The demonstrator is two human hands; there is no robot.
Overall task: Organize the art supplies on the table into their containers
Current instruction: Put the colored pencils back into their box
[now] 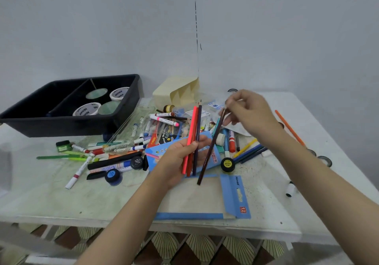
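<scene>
We see the counter (102, 199) littered with markers (164, 120), with a black tray (61, 126) at its far left. Above an open blue box (233, 195), our left grip (178, 158) is curled round upright red and dark pencils (191, 133). Our right grip (248, 110) pinches the top of a slanting brown pencil (209, 154) beside them.
</scene>
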